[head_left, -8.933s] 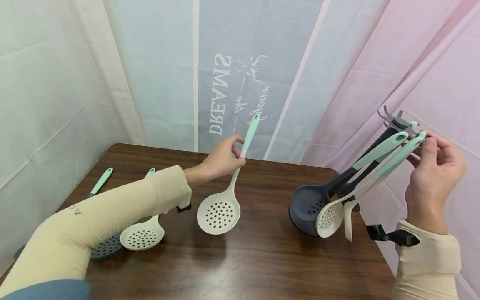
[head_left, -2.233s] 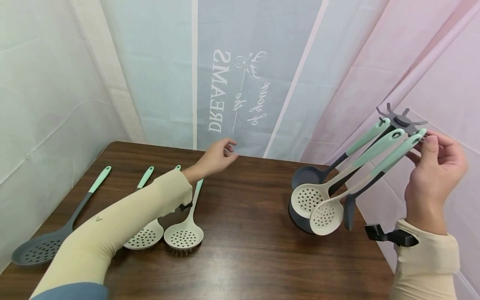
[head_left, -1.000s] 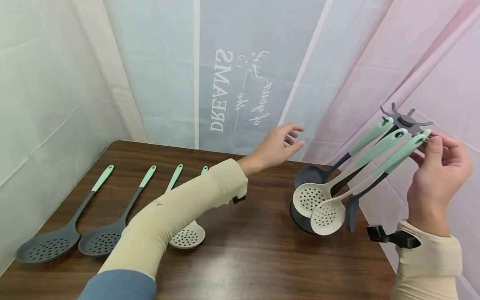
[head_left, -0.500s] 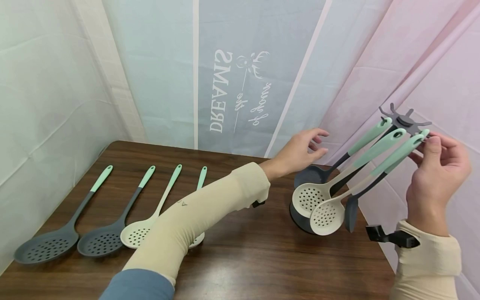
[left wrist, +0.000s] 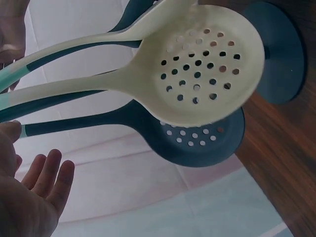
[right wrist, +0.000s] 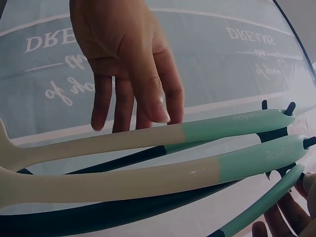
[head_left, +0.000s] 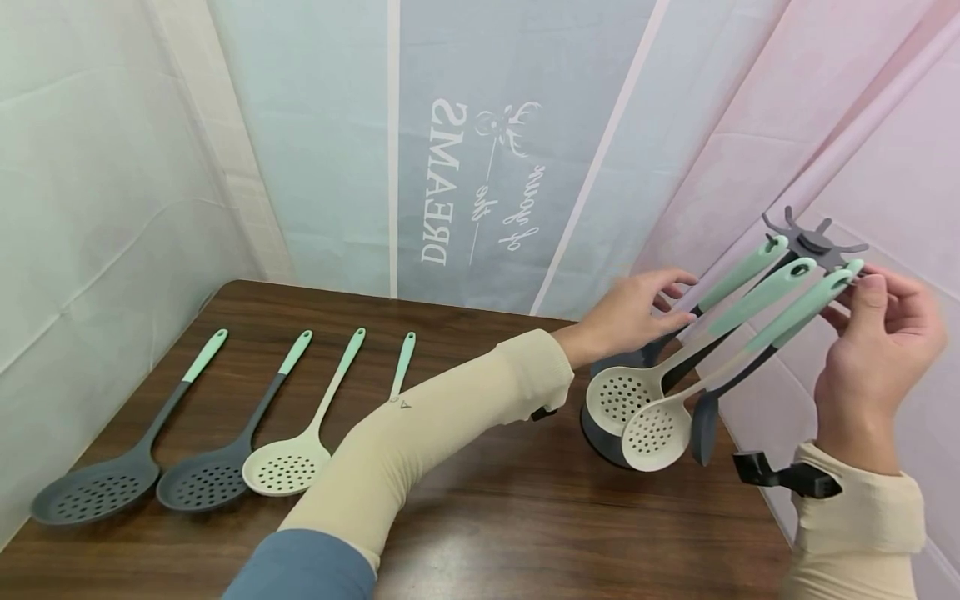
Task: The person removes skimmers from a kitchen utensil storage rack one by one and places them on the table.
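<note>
My left hand (head_left: 633, 312) is beside the mint-handled dark grey skimmer (left wrist: 168, 147) hanging on a utensil rack (head_left: 813, 242). Its fingers are loosely spread, and the thumb is close to that handle; contact is unclear. At the rack's hooked top, my right hand (head_left: 873, 350) pinches one of the hook arms near the handle ends, with the fingertips partly hidden. A cream skimmer (head_left: 621, 396) hangs in front of the dark one. Another cream slotted spoon (head_left: 656, 435) and a dark grey utensil (head_left: 702, 429) hang closer to the right hand.
On the wooden table (head_left: 487, 533) at left lie two dark grey skimmers (head_left: 97, 496) and a cream skimmer (head_left: 285, 467) in a row. Another mint handle (head_left: 405, 358) shows beyond my left sleeve, which hides its head. The rack's round base (head_left: 603, 442) stands at right.
My left hand has laid the cream skimmer it held on the table, let go, and moved right to the rack. Meanwhile the rack has turned, bringing different utensils forward. My right hand stays at its top.
</note>
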Tool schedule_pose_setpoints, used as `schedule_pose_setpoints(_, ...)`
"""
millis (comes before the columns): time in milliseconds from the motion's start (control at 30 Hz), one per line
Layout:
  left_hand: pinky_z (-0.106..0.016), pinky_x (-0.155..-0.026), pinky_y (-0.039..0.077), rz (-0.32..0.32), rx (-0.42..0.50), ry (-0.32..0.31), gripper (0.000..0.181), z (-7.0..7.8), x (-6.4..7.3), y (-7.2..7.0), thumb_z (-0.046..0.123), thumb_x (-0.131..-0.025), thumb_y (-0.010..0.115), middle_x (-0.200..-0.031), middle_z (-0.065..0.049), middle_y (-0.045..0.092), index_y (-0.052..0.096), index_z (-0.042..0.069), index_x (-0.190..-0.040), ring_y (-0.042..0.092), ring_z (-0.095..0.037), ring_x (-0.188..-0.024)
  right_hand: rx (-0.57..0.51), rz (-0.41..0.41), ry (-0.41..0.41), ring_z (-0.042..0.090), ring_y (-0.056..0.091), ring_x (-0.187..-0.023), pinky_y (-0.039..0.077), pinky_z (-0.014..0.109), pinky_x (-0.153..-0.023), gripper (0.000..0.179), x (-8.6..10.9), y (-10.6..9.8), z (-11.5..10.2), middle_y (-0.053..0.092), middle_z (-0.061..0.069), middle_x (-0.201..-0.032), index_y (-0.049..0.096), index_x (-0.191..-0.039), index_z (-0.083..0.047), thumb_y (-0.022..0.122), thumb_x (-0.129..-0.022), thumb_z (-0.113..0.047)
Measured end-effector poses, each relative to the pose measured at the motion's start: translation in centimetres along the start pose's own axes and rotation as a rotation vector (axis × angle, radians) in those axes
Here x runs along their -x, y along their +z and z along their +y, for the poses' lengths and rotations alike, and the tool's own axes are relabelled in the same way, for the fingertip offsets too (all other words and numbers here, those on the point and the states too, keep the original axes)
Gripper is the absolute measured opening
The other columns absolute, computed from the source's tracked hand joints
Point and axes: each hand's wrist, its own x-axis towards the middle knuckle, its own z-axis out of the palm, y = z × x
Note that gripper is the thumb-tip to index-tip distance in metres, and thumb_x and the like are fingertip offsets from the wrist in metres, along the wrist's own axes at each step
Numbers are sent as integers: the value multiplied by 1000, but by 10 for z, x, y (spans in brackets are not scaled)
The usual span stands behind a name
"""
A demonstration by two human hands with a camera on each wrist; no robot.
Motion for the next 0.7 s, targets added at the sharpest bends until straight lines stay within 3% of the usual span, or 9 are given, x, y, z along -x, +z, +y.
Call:
schedule_pose_setpoints(133, -9, -85, 46, -30, -26, -1, 54, 4, -5, 6, 31, -99, 69, -134, 3, 63, 51, 20, -148, 63, -2, -107, -4, 4, -8, 26, 71, -83, 59, 23, -66, 25, 2, -1, 0, 71, 20, -96, 69, -104, 13, 77, -90, -7)
schedule_pose_setpoints(400, -6, -86, 43, -25, -152, 57, 54, 8, -6, 13, 28, -99, 69, -133, 4, 65, 50, 18, -149, 64, 2, -106, 2, -8, -25, 26, 71, -84, 59, 23, -66, 27, 5, -3, 0, 71, 21, -97, 69, -104, 12, 77, -90, -9)
schedule_pose_setpoints(700, -5, -88, 42, -38, -164, 13, 55, 12, -9, 18, 30, -101, 67, -135, 9, 63, 47, 23, -152, 59, 5, -114, 16, -4, -22, 25, 71, -85, 59, 23, -68, 28, 8, -5, -1, 70, 20, -98, 69, -106, 11, 77, -91, -10)
